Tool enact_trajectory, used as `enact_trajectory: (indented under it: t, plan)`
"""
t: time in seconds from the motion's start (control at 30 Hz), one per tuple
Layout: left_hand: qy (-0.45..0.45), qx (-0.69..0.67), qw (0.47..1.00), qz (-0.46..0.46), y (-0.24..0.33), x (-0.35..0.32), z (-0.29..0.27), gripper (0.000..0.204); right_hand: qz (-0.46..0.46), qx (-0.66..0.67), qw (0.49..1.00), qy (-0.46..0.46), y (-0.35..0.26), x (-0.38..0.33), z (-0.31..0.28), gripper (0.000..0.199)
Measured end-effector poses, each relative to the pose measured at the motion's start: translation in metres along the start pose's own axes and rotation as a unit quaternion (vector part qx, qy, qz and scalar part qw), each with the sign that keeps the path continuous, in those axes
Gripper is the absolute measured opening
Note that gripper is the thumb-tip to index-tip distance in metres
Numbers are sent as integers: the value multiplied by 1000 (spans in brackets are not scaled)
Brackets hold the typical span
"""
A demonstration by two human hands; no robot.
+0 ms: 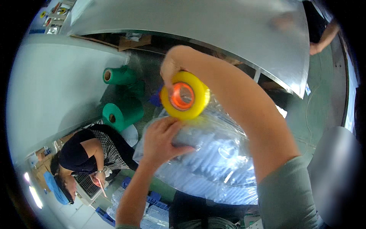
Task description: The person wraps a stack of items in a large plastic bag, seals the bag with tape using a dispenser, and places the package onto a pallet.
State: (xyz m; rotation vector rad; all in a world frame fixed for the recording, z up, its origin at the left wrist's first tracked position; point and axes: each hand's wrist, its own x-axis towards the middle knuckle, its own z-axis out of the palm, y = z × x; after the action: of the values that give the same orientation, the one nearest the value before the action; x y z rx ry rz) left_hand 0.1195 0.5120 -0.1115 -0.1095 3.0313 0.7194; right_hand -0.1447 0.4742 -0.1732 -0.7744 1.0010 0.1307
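Observation:
My right hand (174, 63) grips a large roll of yellow tape (201, 95) with an orange core, its fingers reaching over the roll's upper left side. The roll is above a big clear plastic bag (213, 164) packed with pale bluish items, whose kind I cannot make out through the shiny film. On the near left part of the bag rests my left hand (162, 141), with its thumb spread away from the fingers. Its fingertips come close to the roll's lower edge, where blur hides whether they touch the tape.
A metal table (190, 23) spans the far side. Green rolls (127, 114) stand on the floor to the left, near a pale wall (68, 84). A person in a blue cap (55, 187) works at lower left, beside blue crates (156, 200). Another person's arm (326, 38) shows at far right.

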Motion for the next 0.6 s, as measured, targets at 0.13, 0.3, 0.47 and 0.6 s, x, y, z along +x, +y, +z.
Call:
enact_trajectory:
  t: [0.13,0.3,0.47,0.6]
  plan:
    - [12,-58,998,-13,-5,-6,-2,66,-108,-34,989,92,21,-13,1,77]
    - [-9,-65,997,-42,-14,-11,-2,67,-98,-85,980,148,63,-47,18,77]
    - [-34,-43,998,-42,-8,-9,-1,64,-108,-28,962,251,143,-94,75,77]
    - [-26,-24,998,-42,-2,-7,3,73,-130,44,939,316,231,-118,134,83]
